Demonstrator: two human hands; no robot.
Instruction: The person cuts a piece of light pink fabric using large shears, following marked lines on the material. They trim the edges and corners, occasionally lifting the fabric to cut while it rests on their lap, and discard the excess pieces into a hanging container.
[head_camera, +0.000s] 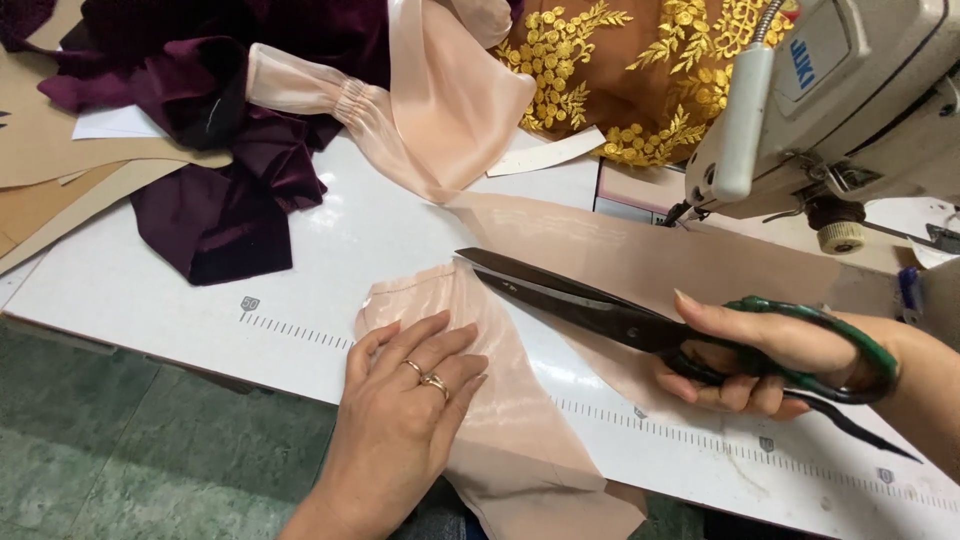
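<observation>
the right hand (760, 355) is clamped on the scissors (640, 325), blades a little apart, pointing left along the pink fabric (500, 400) on the table (150, 270). the left hand (410, 400) lies flat on this fabric, just below the tips.

Both arms were bare, with no sleeves showing. The left hand (400, 420) wore two gold rings (428, 376) side by side on one finger. The right hand (760, 355) wore no ring that showed.

Bright, even light; soft shadows, mild glare on the white table (400, 215).
</observation>
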